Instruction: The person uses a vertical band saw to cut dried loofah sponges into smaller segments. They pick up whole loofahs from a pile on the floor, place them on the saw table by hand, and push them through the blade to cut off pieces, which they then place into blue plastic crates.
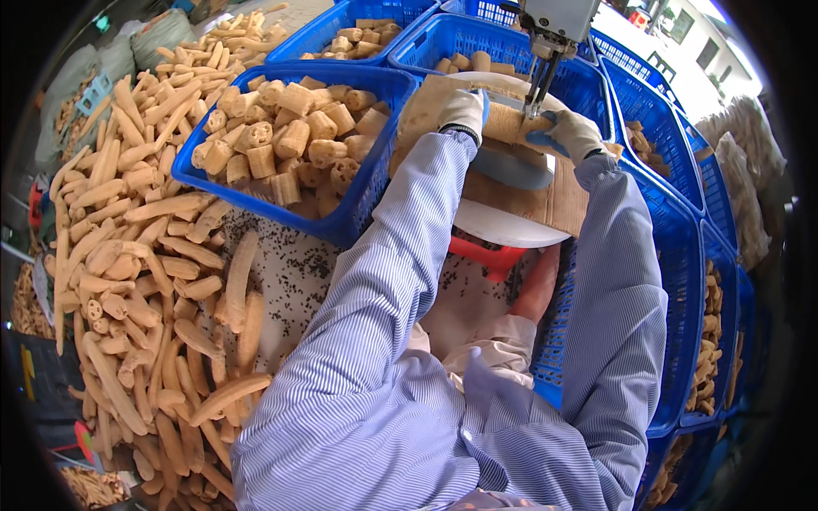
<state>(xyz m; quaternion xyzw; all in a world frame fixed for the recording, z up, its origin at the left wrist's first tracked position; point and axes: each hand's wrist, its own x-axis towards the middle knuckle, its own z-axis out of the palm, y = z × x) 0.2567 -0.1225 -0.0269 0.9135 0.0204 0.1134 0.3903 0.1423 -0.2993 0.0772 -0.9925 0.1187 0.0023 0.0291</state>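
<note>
A dried loofah length (507, 122) lies crosswise on a small work surface, under the foot of a machine head (535, 102) that looks like a sewing machine's. My left hand (463, 112), in a white glove with blue at the fingers, is at the loofah's left end; its fingertips are partly hidden. My right hand (571, 135), gloved alike, grips the right end close beside the machine foot. A brown board (521, 199) with an opening lies over a white rounded plate (511, 225) below the hands.
A blue plastic basket (404, 96) of cut loofah pieces (293, 138) stands at the left. Whole dried loofahs (121, 268) lie heaped beyond it. More blue baskets (664, 255) stand behind and at the right. A red support (489, 255) shows beneath the plate; dark seeds litter the floor (287, 281).
</note>
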